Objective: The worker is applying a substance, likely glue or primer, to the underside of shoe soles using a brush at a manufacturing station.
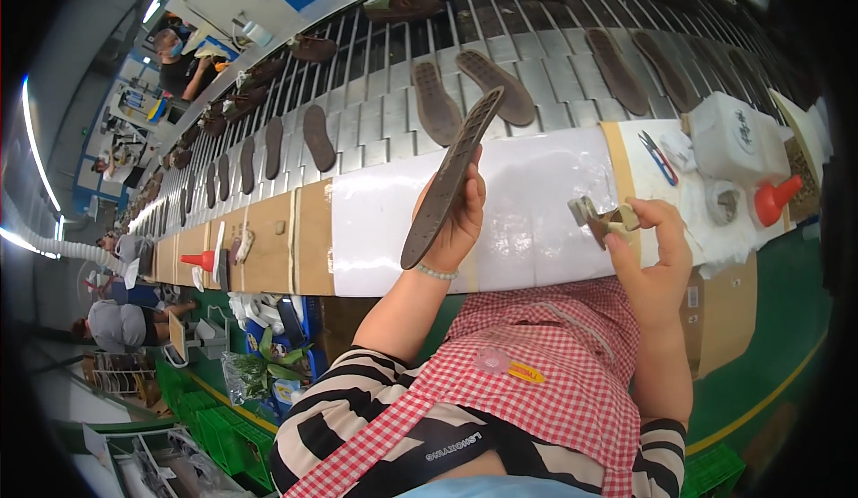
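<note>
My left hand [456, 216] is closed around a dark brown shoe sole [454, 172], tilted up on its edge above the white-covered bench. Its patterned face is turned partly away. Thumb and index finger of my right hand [657, 252] pinch a small beige block [625, 219] over the bench's right part. Against that block is a small brown and grey piece [590, 215]; whether it is joined to the block I cannot tell. Just beyond my left hand, a pair of brown soles, one a left sole [435, 105] and one a right sole [500, 85], lies on the metal slats.
A slatted metal conveyor [380, 87] carries several soles and brown shoes [407, 2] across the far side. At right are blue-handled snippers [659, 158], a white plastic jug [737, 145] and a red-capped bottle [776, 201]. Another red-tipped bottle [198, 259] lies left. Other people work farther off.
</note>
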Available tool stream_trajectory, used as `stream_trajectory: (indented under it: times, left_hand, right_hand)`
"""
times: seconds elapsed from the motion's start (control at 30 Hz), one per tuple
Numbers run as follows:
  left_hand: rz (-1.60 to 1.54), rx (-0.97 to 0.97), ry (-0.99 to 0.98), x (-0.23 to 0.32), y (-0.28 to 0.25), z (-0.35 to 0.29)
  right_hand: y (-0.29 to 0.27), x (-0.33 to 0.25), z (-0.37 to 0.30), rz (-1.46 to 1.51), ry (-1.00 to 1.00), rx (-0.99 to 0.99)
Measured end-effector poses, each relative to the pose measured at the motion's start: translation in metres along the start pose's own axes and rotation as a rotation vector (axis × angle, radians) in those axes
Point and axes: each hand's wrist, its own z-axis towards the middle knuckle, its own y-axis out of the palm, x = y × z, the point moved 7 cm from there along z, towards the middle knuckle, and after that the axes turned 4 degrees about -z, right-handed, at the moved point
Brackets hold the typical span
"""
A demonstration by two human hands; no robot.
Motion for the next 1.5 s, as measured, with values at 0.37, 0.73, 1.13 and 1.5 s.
stream_trajectory:
  times: [0.37,0.73,1.13,1.5]
  left_hand:
    - [0.464,0.112,0.218,0.139,0.006,-0.015]
    - [1.206,0.743,0.960,0.372,-0.017,0.002]
    - [2.693,1.654,0.562,0.412,0.050,-0.031]
    - [0.506,-0.233,0.103,0.149,0.078,0.009]
  right_hand:
    - [0.117,0.064,-0.030,0.352,0.296,-0.333]
    - [0.078,0.056,-0.058,0.443,0.423,-0.425]
    - [-0.041,0.051,-0.027,0.056,0.302,-0.181]
    - [-0.190,0.078,0.007,-0.964,0.046,0.104]
